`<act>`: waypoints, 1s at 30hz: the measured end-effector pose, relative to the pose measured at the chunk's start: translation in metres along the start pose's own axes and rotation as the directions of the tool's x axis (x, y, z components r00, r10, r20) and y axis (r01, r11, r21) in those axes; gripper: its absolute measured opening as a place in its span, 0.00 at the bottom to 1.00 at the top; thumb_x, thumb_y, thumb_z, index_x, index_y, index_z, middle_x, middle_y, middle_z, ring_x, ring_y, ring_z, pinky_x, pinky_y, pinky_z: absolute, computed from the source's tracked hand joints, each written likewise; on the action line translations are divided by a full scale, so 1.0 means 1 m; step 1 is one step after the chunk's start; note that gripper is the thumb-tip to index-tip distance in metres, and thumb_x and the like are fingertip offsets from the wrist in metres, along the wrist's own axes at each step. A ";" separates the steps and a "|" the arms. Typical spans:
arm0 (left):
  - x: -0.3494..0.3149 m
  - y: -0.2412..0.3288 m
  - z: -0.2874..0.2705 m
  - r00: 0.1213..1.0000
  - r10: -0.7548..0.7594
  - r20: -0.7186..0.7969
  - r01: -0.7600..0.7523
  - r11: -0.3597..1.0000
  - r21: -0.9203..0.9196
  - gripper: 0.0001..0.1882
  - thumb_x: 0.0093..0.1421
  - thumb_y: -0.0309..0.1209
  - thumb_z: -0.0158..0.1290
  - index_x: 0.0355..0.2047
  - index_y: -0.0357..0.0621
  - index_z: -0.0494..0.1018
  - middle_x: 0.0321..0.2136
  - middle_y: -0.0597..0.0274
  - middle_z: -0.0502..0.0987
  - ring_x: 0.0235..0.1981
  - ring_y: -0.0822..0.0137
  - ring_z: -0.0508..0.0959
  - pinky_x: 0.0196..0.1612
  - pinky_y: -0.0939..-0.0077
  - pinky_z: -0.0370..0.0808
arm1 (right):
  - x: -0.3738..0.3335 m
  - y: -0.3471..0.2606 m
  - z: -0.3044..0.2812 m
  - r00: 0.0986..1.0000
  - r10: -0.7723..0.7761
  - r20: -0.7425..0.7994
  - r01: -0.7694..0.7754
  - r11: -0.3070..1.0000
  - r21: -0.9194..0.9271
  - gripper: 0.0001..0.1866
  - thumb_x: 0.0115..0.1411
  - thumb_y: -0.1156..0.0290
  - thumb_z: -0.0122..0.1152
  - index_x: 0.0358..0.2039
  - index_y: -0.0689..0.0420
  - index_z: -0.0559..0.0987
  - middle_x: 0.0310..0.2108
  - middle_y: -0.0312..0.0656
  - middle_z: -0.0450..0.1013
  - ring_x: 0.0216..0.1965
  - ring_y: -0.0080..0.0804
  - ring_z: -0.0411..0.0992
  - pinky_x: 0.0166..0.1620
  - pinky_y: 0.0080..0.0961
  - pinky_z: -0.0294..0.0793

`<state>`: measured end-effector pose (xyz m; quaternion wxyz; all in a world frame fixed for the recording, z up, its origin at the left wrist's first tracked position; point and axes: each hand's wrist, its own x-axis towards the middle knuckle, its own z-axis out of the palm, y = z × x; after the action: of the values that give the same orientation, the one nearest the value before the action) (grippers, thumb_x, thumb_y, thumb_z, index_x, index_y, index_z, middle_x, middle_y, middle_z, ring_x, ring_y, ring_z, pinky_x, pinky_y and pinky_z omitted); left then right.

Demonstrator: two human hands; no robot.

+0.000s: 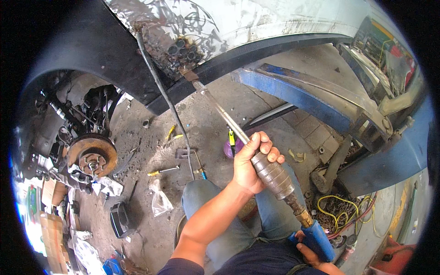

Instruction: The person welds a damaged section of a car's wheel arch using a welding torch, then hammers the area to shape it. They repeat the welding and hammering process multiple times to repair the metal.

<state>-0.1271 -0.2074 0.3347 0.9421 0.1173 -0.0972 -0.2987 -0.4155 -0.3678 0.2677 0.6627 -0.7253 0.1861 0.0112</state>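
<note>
A slide hammer [224, 113] slants up from lower right to a car's pale panel [261, 20], its far end meeting the panel's lower edge. The left hand [250, 162] has its grip wrapped around the ribbed weight [272, 176]; the right hand [307, 250], partly hidden, has its grip closed around the blue handle [319, 243]. The hookup looks done and the work under way. Above it, the metal is scuffed, with dark rings [183, 49]; it appears unfinished, though how much is left cannot be told.
</note>
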 end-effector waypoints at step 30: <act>-0.008 0.015 0.004 0.996 -0.007 -0.089 0.008 1.000 0.011 0.13 0.66 0.43 0.50 0.38 0.48 0.69 0.22 0.70 0.67 0.24 0.68 0.70 0.36 0.64 0.73 | -0.004 -0.006 0.008 0.982 0.095 0.164 -0.113 0.988 0.102 0.17 0.56 0.72 0.67 0.44 0.56 0.72 0.43 0.42 0.70 0.49 0.36 0.68 0.57 0.37 0.64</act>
<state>-0.1268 -0.1915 0.3420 0.9437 0.1362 -0.0564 -0.2962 -0.4156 -0.3591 0.2740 0.7131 -0.6736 0.1706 0.0933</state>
